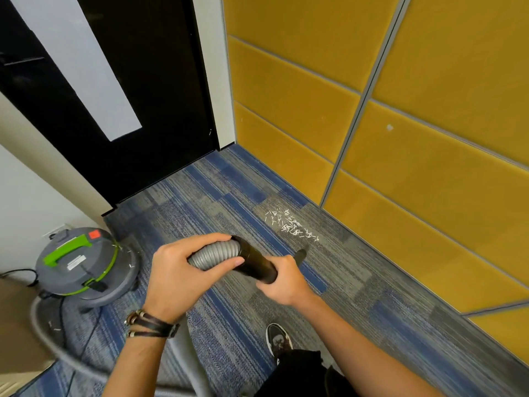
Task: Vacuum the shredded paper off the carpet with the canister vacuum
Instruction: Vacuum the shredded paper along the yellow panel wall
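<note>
The left hand has its grip wrapped around the ribbed grey hose just behind the collar, fingers curled over the top and thumb under. The right hand is closed round the black nozzle tube further forward. Two hands make sense here, I'd say: the rear one steadies the floppy hose while the front one aims the tip, which points down and away toward the paper but has not reached it yet.

The shredded paper lies on the carpet just beyond the nozzle tip, to the right and near the foot of the yellow wall panels. It is a small loose scatter of thin white slivers, lying flat and criss-crossed on the blue and grey pile, light enough to lift easily I'd guess.

The canister vacuum sits to the left by the black door, grey with a green handle, a few stray slivers beside it.
</note>
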A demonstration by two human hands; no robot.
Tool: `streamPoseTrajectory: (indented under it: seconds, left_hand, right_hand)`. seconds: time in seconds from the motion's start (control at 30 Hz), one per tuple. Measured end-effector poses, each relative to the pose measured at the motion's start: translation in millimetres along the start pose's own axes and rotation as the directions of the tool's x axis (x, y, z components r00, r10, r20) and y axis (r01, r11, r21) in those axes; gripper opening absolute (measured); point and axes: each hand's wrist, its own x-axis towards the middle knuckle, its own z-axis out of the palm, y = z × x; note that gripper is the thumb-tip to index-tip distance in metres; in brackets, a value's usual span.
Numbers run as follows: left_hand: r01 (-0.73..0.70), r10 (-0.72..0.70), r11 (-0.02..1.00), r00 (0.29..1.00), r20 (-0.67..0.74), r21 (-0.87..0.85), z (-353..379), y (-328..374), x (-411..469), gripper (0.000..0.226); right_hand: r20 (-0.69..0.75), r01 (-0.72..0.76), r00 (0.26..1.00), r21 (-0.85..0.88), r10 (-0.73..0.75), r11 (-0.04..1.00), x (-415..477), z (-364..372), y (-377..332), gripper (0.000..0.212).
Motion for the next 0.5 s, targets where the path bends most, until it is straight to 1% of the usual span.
streamPoseTrajectory:
  seconds: [0.13, 0.23, 0.3, 0.4, 0.5]
  left_hand:
    - [-0.023, 0.023, 1.0, 0.999, -0.026, 0.014, -28, 11, -4, 0.043]
    - [-0.04, 0.041, 0.999, 0.997, -0.062, 0.017, -52, 21, -6, 0.042]
    - [-0.05, 0.051, 0.999, 0.996, -0.071, 0.014, -67, 29, -8, 0.039]
    - [-0.073, 0.075, 0.997, 0.995, -0.072, 0.028, -84, 37, -14, 0.038]
    - [-0.098, 0.101, 0.994, 0.992, -0.074, 0.037, -91, 39, -24, 0.041]
  right_hand:
    - [-0.024, 0.026, 0.999, 0.036, -0.025, 0.999, -16, 15, -25, 0.04]
    - [-0.042, 0.033, 0.999, 0.062, -0.03, 0.998, -25, 27, -48, 0.029]
    - [-0.059, 0.033, 0.998, 0.069, -0.029, 0.997, -32, 36, -62, 0.026]
    - [-0.096, 0.074, 0.993, 0.086, -0.066, 0.994, -42, 44, -78, 0.036]
    - [-0.115, 0.11, 0.988, 0.078, -0.1, 0.991, -51, 47, -84, 0.038]
